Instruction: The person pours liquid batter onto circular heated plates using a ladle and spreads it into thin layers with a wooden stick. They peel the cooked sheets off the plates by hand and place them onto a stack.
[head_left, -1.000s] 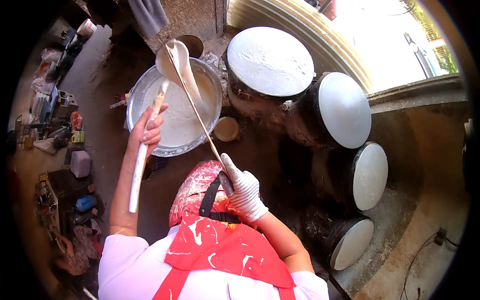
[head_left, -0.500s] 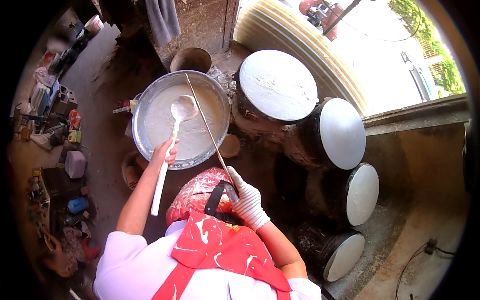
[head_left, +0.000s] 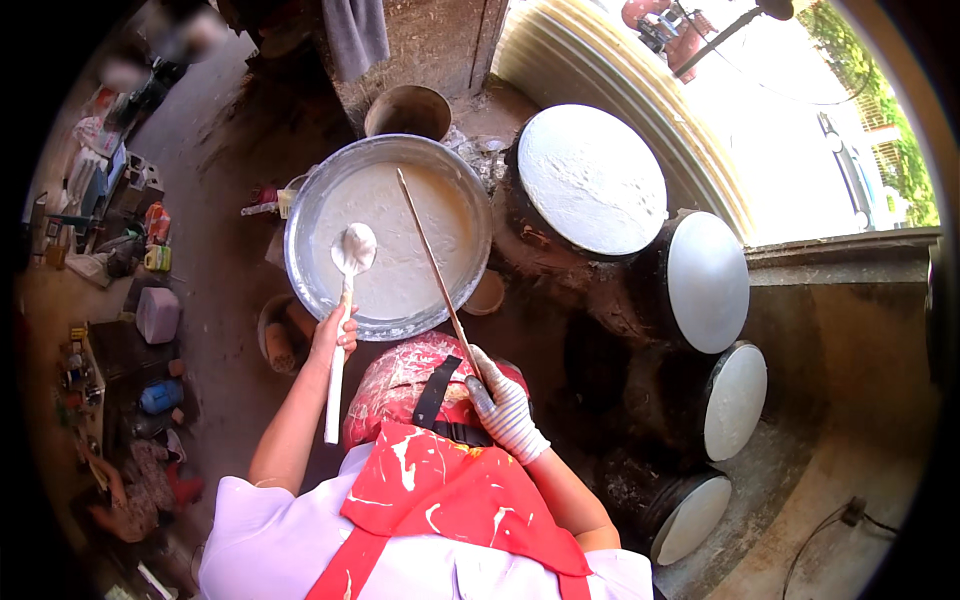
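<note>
A large metal basin (head_left: 308, 228) holds a thick whitish batter (head_left: 405, 270). In my bare left hand (head_left: 335, 332) is the handle of a long white ladle (head_left: 337, 390), fingers wrapped round it. Its batter-coated bowl sits over the left part of the basin; whether it touches the batter I cannot tell. My right hand (head_left: 505, 412), in a striped white glove with a dark stain, grips the lower end of a thin wooden stick (head_left: 432, 255). The stick slants up and left across the basin, its far tip above the batter.
Several round pale-topped griddles curve down the right side, the largest (head_left: 592, 180) beside the basin. An empty-looking round pot (head_left: 408, 112) stands behind the basin. A corrugated sheet (head_left: 640, 95) bends behind the largest griddle. Household clutter lines the far left, with a person low there.
My left hand has drawn the ladle nearer and to the left within the basin, and its bowl has turned. The stick stays in my right hand. The whole view has shifted slightly.
</note>
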